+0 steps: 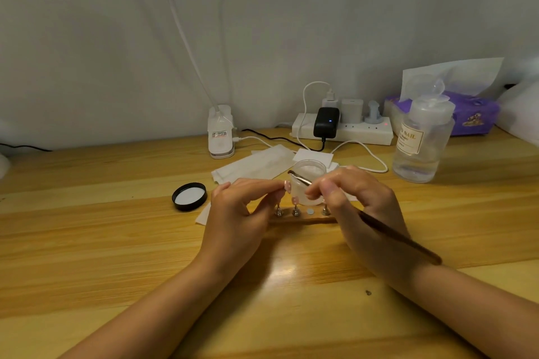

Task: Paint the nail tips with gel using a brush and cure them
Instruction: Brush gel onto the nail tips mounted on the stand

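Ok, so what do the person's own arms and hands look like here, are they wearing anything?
Both forearms are bare right up to the bottom edge of the picture, so no sleeves show. The left hand and right hand wear no gloves, and no rings, watch or bracelet can be seen. The fingernails that show look short and plain, though they are too blurred to be sure.

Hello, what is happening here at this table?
A person is painting false nails. The left hand pinches a pink nail tip on a small stand, and the right hand holds a thin brown brush near it. An open clear jar stands behind them; its black lid lies to the left.
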